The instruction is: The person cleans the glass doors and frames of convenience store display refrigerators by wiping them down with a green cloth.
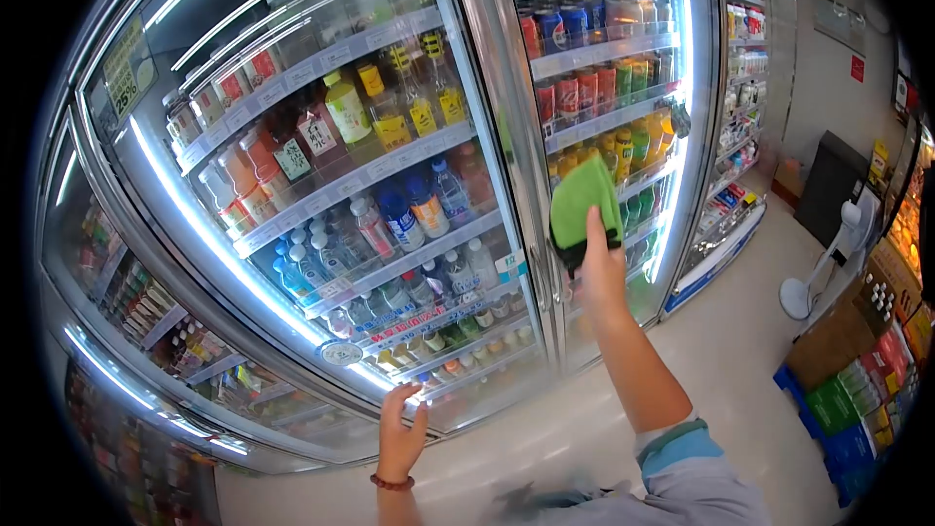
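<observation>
Cooler (504, 107) holds shelved bottles (427, 216) and cans (587, 90); right hand (603, 271) clamps its grip on green cloth (582, 205); left hand (400, 440) has its grip apart.

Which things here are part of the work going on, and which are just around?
Part of the work:
- green cloth, in the right hand
- glass door behind the cloth, seemingly

Just around:
- bottled drinks
- white fan
- cardboard box

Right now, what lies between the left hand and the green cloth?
Between left hand and green cloth, the head view shows a glass door and metal door frame.
</observation>
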`<control>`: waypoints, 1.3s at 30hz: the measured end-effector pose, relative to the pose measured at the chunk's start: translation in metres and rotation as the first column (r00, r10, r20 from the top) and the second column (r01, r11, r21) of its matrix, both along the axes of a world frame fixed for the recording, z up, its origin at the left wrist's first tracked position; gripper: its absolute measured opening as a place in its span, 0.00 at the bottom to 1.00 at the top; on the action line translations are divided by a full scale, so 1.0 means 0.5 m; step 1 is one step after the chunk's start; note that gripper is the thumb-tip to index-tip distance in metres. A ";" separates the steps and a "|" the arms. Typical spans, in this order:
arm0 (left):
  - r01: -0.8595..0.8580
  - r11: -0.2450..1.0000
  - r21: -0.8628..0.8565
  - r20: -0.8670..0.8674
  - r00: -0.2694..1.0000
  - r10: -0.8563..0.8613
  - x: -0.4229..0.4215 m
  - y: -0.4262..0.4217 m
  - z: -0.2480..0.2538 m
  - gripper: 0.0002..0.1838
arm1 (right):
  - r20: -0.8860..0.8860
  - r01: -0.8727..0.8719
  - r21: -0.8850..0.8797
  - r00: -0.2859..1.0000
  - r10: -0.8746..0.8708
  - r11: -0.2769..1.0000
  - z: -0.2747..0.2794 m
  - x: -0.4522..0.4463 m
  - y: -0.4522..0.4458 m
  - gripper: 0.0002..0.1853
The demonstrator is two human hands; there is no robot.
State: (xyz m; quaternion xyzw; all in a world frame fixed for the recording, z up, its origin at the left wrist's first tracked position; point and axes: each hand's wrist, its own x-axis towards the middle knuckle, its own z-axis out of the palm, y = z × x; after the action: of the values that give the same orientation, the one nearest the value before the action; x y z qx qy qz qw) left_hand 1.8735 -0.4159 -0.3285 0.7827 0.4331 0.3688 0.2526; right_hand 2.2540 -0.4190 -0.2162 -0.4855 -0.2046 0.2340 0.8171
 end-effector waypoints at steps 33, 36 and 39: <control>-0.518 0.698 0.495 -0.454 0.532 0.715 -0.055 0.466 -0.124 0.74 | 0.798 0.255 0.567 0.067 -0.599 0.783 1.012 0.063 0.461 0.49; -0.583 0.753 0.305 -0.496 0.578 0.648 -0.022 0.404 -0.004 0.75 | 0.847 0.432 0.515 -0.120 -0.518 0.741 1.062 0.033 0.477 0.52; -0.526 0.639 0.561 -0.423 0.482 0.768 -0.049 0.493 -0.169 0.70 | 0.865 0.297 0.500 -0.115 -0.489 0.814 1.067 -0.053 0.471 0.54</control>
State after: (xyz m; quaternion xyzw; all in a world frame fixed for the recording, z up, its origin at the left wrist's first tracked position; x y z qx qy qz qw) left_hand 1.8488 -0.1695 -0.4128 0.6610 0.6828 0.2247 -0.2152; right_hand 2.2276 -0.1836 0.3175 -0.4851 -0.5672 -0.4350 0.5037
